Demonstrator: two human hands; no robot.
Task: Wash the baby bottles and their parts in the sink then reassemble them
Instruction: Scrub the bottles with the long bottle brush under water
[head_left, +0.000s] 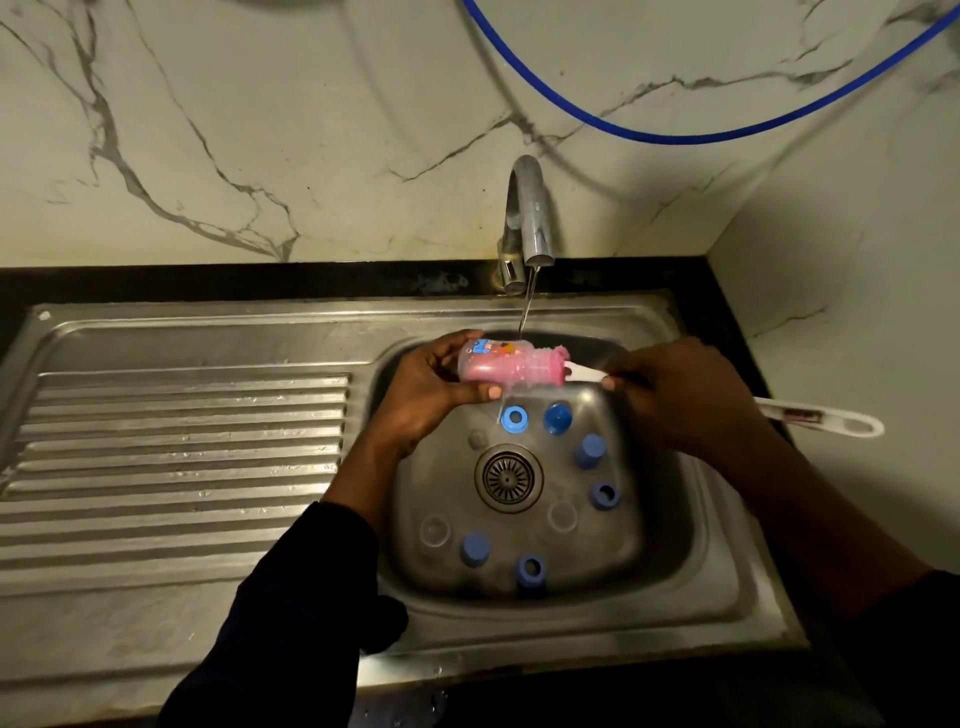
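Starting at the left, a ribbed steel draining board (182, 441) shows shiny grooves beaded with a few drops; its left edge runs out of frame. A dark sleeve (291, 597) covers the left forearm. The left hand (426, 389) has fingers and thumb curled round the closed end of a clear plastic bottle (496, 364). The bottle is held on its side over the back of the sink (675, 519), under a thin stream of water (525, 312) from the curved chrome tap (527, 218). A printed picture on the bottle is too small to read.

Pink bristles of a brush (584, 373) fill the bottle and hide its inside. The brush's flat white handle leaves the mouth and runs to the right hand (675, 395), which pinches it between thumb and fingers. That hand hides the handle's middle. A white looped end (831, 422) shows beyond the wrist, its label blurred.

Below, on the dull steel floor around the round slotted drain (509, 478), lie blue plastic rings (514, 419) and blue caps (558, 418). Faint clear round pieces (434, 530) lie there too, hard to make out. A blue hose (675, 137) loops across the veined marble wall (779, 208), both ends out of frame.
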